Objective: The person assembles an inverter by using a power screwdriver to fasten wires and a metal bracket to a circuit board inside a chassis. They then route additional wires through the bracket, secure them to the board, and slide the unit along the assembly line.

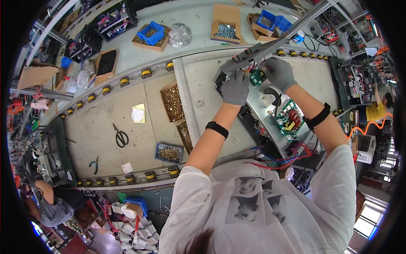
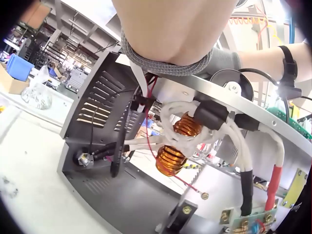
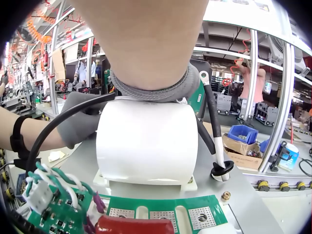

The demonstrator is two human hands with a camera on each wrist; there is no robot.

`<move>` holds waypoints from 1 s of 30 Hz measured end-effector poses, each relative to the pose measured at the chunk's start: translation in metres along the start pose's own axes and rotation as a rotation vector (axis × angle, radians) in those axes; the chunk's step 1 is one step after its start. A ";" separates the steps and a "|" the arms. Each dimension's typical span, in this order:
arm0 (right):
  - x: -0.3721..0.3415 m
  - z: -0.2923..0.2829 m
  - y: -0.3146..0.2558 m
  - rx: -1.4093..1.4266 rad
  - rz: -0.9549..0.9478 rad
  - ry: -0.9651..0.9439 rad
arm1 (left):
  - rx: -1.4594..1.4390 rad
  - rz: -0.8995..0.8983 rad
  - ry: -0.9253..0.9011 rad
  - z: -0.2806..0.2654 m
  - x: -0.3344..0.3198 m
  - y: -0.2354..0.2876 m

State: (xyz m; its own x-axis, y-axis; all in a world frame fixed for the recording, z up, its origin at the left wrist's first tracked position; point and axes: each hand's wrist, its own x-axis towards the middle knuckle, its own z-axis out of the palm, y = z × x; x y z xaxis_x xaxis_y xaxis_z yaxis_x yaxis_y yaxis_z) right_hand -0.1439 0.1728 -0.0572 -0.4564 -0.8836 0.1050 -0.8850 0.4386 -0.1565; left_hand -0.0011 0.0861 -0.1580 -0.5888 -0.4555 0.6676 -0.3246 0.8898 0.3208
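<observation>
Both hands wear grey gloves and work at the far end of a metal chassis. The left hand lies on the chassis beside the dark front panel; its fingertips are hard to make out. Close by, the right hand has its fingers bent at a small green board; what they touch is hidden. A larger green board sits nearer the body. Copper coils and white cables show inside the chassis in the left wrist view. A white cylinder stands below the right hand in the right wrist view.
Scissors, pliers and a blue tray of brass parts lie on the left of the bench. Beside the chassis is a box of brass parts. Roller rails edge the bench; red and blue wires trail near the body.
</observation>
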 end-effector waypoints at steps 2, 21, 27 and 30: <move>0.002 0.000 0.000 0.000 -0.025 -0.003 | 0.037 -0.064 -0.188 -0.008 0.009 0.007; 0.019 0.003 -0.011 -0.012 0.142 -0.088 | -0.349 -0.470 -0.025 -0.008 0.004 0.017; 0.019 0.007 -0.009 -0.042 0.104 -0.075 | -0.341 -0.501 -0.040 -0.004 0.006 0.018; 0.018 0.011 -0.013 -0.094 0.142 -0.031 | -0.313 -0.472 -0.033 -0.004 0.005 0.018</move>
State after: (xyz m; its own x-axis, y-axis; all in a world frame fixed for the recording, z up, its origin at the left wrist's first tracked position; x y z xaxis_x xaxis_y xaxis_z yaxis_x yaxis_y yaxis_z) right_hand -0.1399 0.1494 -0.0636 -0.5761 -0.8154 0.0578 -0.8169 0.5719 -0.0745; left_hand -0.0068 0.1002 -0.1457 -0.4572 -0.8024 0.3836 -0.3268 0.5527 0.7666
